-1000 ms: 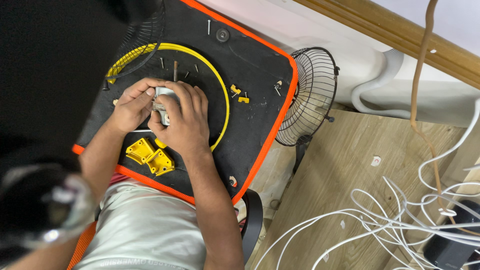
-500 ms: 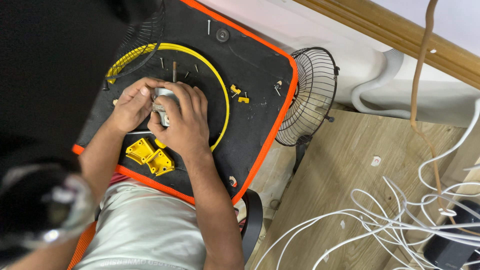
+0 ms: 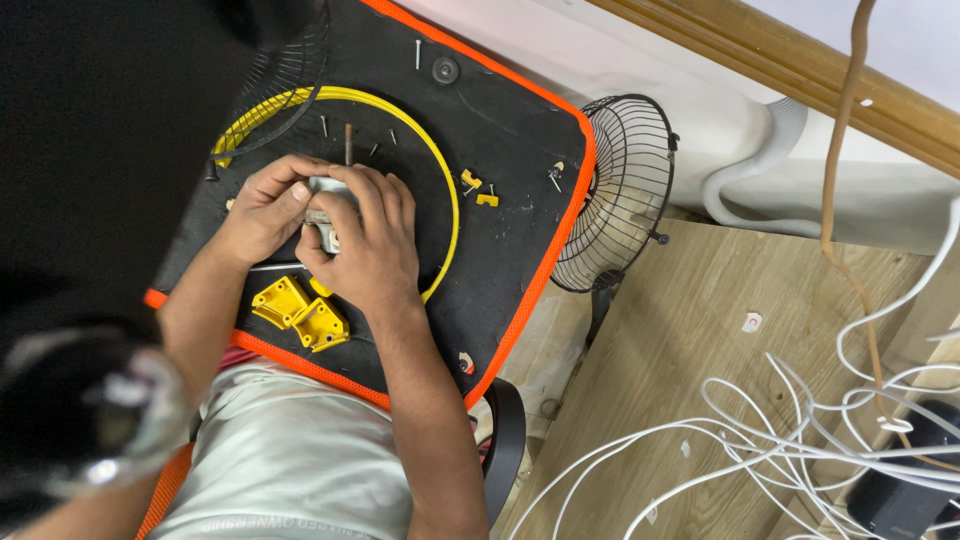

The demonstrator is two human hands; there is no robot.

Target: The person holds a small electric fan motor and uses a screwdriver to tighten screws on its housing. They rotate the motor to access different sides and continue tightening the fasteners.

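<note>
left hand [image 3: 262, 208]: fingers curled, clamped on left side of small grey metal part [image 3: 322, 205]; thumb on top of it.
right hand [image 3: 372, 248]: fingers wrapped over the same grey part from the right, clamped on it; covers most of it.
grey metal part: held between both hands, just above the black mat [image 3: 505, 250], inside the yellow ring [image 3: 452, 200]. Shape mostly hidden, cannot tell what it is exactly.
black mat: black board/pad with orange edging [image 3: 540, 285], resting on the person's lap; carries all the small parts.
yellow ring: thin yellow hoop lying flat on the mat, hands sit over its middle; left part passes under a black wire guard [image 3: 285, 85] at the mat's top left.
yellow brackets [image 3: 300, 312]: two yellow plastic pieces touching each other, on mat near its lower edge, just below the hands.
small yellow clips [image 3: 478, 188]: two tiny pieces, right of the ring, well apart from the hands.
screws [image 3: 348, 140]: several loose screws/nails on mat above the hands, inside the ring; one more near the mat's top edge, a couple by the right edge.
fan grille [image 3: 620, 190]: round black wire cage standing on edge, just beside the mat's right side.
floor [image 3: 700, 380]: wood-look boards, right of the person.
white cables [image 3: 800, 430]: tangled loose on the floor, lower right.
shirt [image 3: 280, 470]: light grey, bottom of view.
</note>
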